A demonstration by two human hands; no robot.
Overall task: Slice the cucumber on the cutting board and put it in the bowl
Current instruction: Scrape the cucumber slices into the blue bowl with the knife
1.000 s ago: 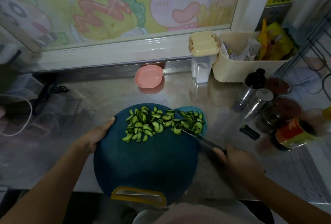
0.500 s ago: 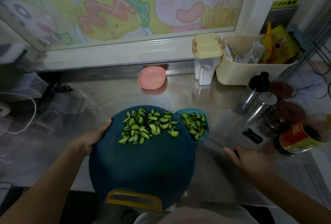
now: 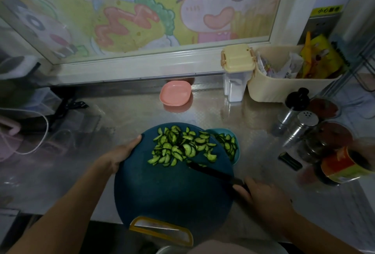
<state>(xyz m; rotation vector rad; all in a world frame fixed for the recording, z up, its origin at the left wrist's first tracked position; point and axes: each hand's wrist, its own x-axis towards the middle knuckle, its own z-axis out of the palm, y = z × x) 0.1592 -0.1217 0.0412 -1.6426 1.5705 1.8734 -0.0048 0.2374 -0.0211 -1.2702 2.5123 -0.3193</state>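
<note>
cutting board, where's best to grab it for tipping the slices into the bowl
The yellow handle at the near edge of the cutting board, taken from the person's side: its open slot fits fingers and lies opposite the cucumber slices and bowl.

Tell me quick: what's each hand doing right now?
Left hand: grips the cutting board by its edge.
Right hand: holds the knife by its handle.

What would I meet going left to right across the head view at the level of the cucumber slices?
Left hand → cucumber slices on the cutting board → teal bowl → small black object → orange-labelled can.
</note>
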